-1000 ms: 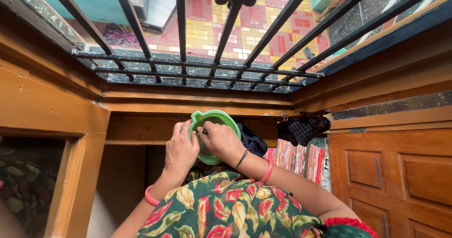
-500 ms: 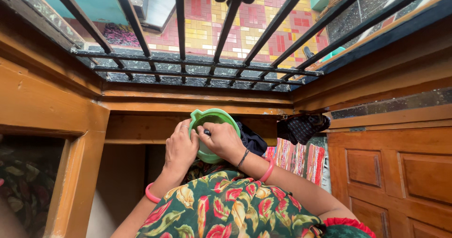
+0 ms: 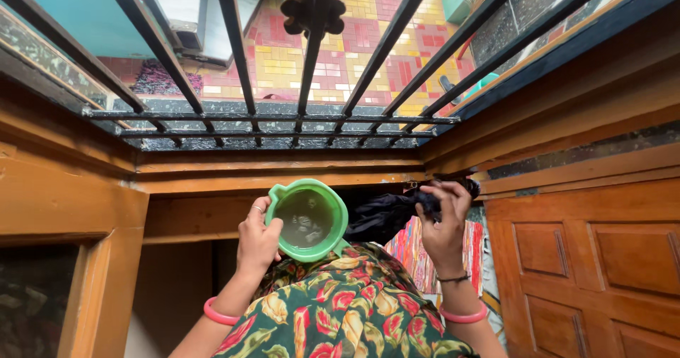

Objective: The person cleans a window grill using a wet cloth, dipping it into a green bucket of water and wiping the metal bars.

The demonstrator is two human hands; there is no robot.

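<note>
While the left hand (image 3: 258, 237) wraps its fingers around the rim of a green mug (image 3: 307, 220), its grip is closed on the mug's 9 o'clock side, with murky water showing inside. At 3 o'clock from the mug, the right hand (image 3: 443, 223) has its grip pinched shut on a dark cloth (image 3: 386, 216), which stretches between the mug and the hand. Black window bars (image 3: 312, 67) stand at 12 o'clock above a wooden frame (image 3: 283, 170). At 6 o'clock lies a floral dress (image 3: 340, 315), and a wooden door (image 3: 602, 259) stands at 4 o'clock.
</note>
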